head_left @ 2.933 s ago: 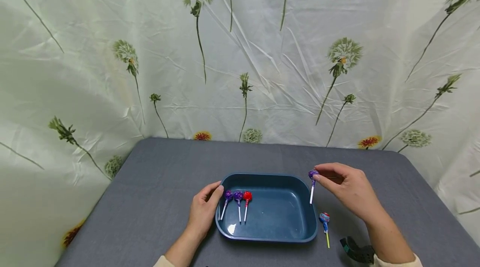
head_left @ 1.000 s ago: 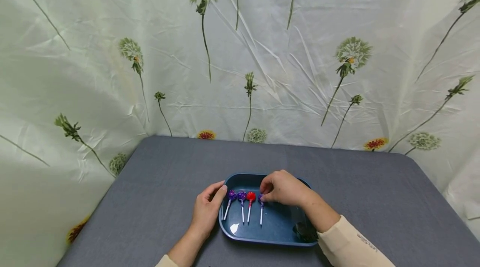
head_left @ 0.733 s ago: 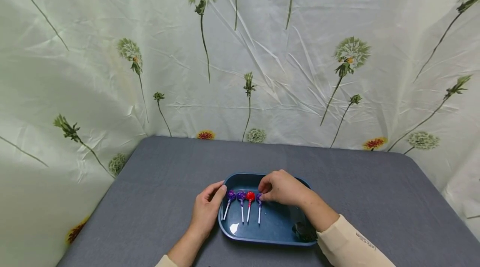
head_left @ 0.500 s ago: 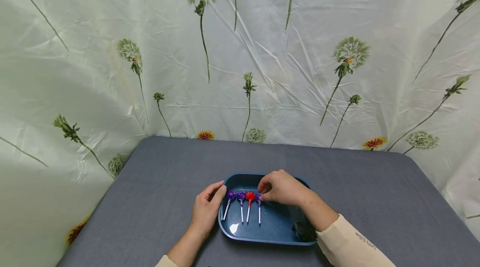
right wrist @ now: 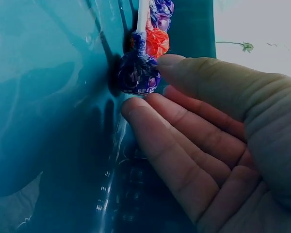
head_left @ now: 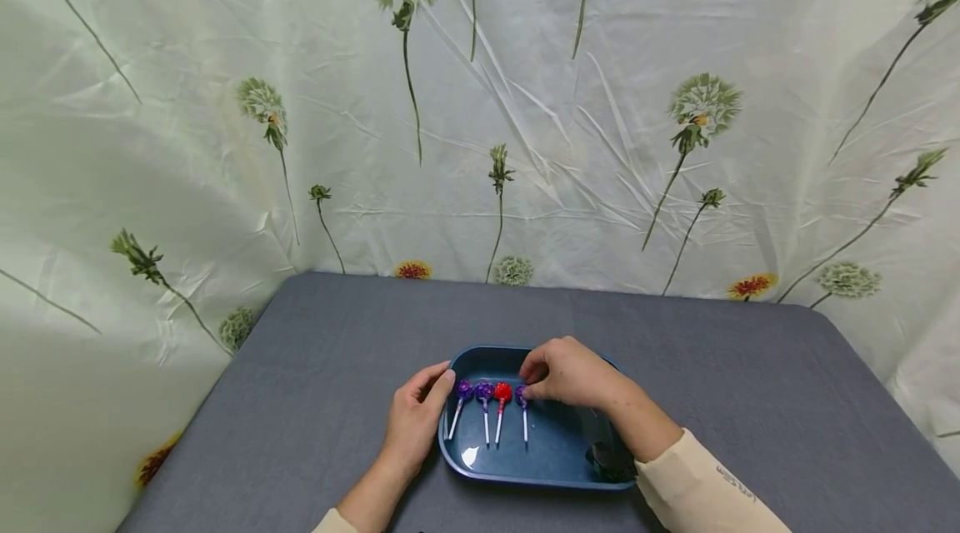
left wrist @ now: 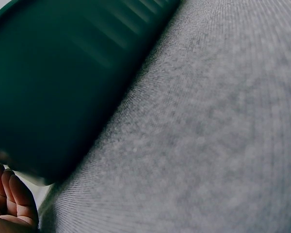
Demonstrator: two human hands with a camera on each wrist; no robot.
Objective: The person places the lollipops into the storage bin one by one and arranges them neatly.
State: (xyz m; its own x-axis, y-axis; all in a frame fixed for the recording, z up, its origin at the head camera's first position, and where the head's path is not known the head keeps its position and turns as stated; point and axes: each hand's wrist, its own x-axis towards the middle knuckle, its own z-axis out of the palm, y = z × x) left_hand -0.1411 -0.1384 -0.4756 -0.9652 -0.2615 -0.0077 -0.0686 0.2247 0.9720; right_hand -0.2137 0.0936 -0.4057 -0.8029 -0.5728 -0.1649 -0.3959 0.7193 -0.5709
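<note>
My left hand (head_left: 414, 416) grips the left rim of a dark blue tray (head_left: 540, 481), thumb on the edge and fingers outside; the left wrist view shows curled fingers at the tray's corner. Inside the tray, my right hand (head_left: 572, 373) pinches a purple-wrapped lollipop (head_left: 524, 412) lightly by its head. In the right wrist view, its thumb touches the candy (right wrist: 138, 75) and the index fingertip is just below. Left of it lie a red lollipop (head_left: 502, 396) and two purple lollipops, one in the middle (head_left: 484, 393) and one leftmost (head_left: 464, 391), sticks toward me.
A grey cloth-covered table (head_left: 360, 333) bears the tray. Behind it hangs a pale curtain (head_left: 465, 100) printed with dandelions. A black band-like object (head_left: 611, 462) at the right wrist hangs over the tray's front right corner.
My right hand carried the purple lollipop from right of the tray to beside the red one, then shifted it slightly right. The blue lollipop seen earlier is out of sight. My left hand stays put.
</note>
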